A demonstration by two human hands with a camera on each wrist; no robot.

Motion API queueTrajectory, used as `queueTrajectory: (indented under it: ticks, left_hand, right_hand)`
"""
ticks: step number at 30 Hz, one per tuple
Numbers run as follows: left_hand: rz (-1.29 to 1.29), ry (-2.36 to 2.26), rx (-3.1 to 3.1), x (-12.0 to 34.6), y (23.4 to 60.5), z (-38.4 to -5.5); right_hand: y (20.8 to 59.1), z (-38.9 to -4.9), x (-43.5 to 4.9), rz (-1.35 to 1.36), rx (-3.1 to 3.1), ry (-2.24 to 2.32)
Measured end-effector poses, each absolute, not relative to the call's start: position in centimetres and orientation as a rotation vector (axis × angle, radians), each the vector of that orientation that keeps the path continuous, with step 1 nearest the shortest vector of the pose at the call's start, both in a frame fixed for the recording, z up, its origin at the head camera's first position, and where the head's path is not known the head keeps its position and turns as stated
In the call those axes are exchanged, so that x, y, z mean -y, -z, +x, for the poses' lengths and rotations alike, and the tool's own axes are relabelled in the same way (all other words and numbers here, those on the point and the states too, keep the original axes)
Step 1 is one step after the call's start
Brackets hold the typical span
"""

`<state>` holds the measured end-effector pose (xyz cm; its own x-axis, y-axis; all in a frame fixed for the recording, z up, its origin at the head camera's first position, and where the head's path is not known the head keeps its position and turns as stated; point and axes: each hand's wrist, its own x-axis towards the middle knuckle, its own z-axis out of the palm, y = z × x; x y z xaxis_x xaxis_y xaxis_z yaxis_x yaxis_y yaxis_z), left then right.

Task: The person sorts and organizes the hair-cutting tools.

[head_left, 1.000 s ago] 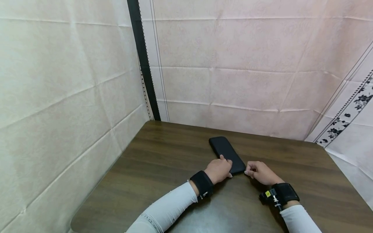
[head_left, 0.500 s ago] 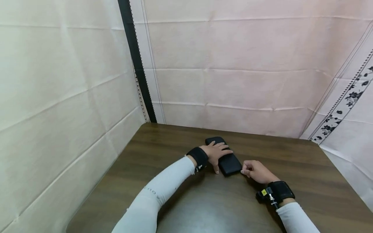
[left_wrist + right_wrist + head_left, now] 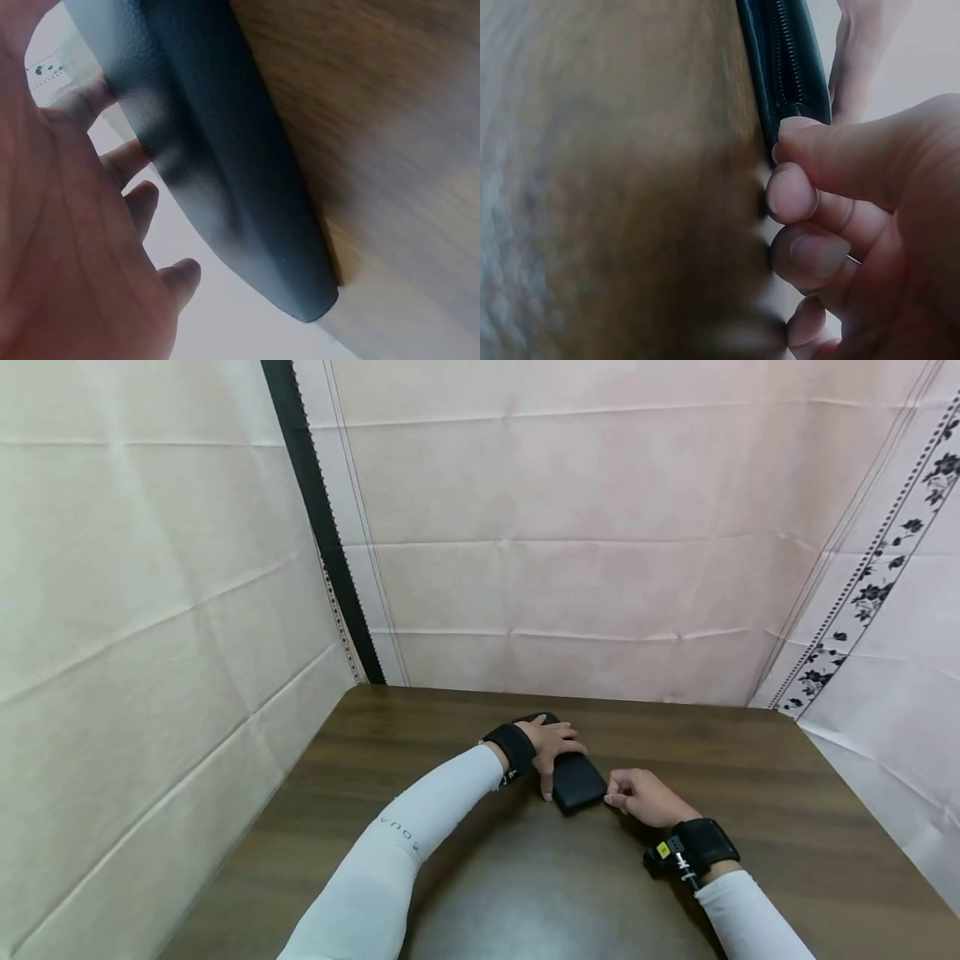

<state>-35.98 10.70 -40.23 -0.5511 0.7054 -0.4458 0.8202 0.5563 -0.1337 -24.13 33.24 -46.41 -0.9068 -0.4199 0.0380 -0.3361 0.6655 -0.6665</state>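
A long black zip wallet (image 3: 579, 782) lies slantwise on the wooden table, its near end showing past my left hand (image 3: 553, 746). That hand rests across the wallet's far half with fingers spread, the thumb down along its left side. In the left wrist view, fingertips touch the edge of the grained black cover (image 3: 202, 127). At the wallet's near right corner is my right hand (image 3: 643, 797). In the right wrist view, its thumb (image 3: 847, 154) and forefinger pinch at the end of the zipper (image 3: 787, 56); the pull itself is hidden between them.
The brown table (image 3: 480, 877) has rounded corners and stands against pale cloth hangings (image 3: 600, 585) at the back and left. White sleeves cover both arms. Black wristbands (image 3: 705, 843) sit on both wrists, the right one with a small camera.
My left hand has let go of the wallet's near end, moved farther back and spread over the wallet. My right hand stays at the near corner. The head view has shifted right.
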Motion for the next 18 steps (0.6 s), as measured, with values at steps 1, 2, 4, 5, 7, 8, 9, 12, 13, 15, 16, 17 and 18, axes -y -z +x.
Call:
queueTrajectory:
  ticks: [1,2,4,5,7,8,9,12,13,15,16,17,18]
  left_hand:
    - [1.249,0.460,-2.456,-10.6,40.3,-35.9]
    - [1.246,0.458,-2.466,-10.5,40.3,-35.8]
    - [1.250,0.473,-2.488,-10.2,40.5,-35.5]
    - [1.257,0.481,-2.503,-10.0,40.6,-35.4]
    - [1.276,0.491,-2.542,-9.6,40.8,-34.9]
    - [1.279,0.494,-2.563,-9.4,40.9,-34.6]
    - [1.279,0.502,-2.582,-9.2,41.1,-34.3]
    - [1.244,0.498,-2.649,-8.6,41.5,-33.2]
    - [1.224,0.504,-2.672,-8.5,41.7,-32.7]
    - [1.172,0.526,-2.717,-8.3,41.9,-31.7]
    - [1.138,0.531,-2.738,-8.3,41.8,-31.1]
    - [1.108,0.543,-2.756,-8.4,41.8,-30.5]
    - [1.079,0.563,-2.771,-8.5,41.8,-29.9]
  right_hand:
    - [46.4,-24.2,-33.3,-0.629,-2.756,1.073]
    - [46.4,-24.2,-33.3,-0.629,-2.757,1.076]
    - [46.4,-24.2,-33.3,-0.623,-2.756,1.080]
    - [46.4,-24.2,-33.2,-0.615,-2.760,1.079]
    - [46.4,-24.1,-33.2,-0.605,-2.770,1.079]
    - [46.4,-24.1,-33.1,-0.601,-2.778,1.074]
    - [46.3,-24.1,-33.0,-0.596,-2.788,1.066]
    - [46.2,-24.1,-32.8,-0.563,-2.827,1.034]
    - [46.2,-24.1,-32.7,-0.550,-2.837,1.027]
    - [46.2,-24.1,-32.5,-0.535,-2.852,1.022]
    - [46.2,-24.1,-32.4,-0.534,-2.855,1.025]
    - [46.2,-24.0,-32.3,-0.534,-2.857,1.030]
    - [46.2,-24.0,-32.3,-0.535,-2.858,1.038]
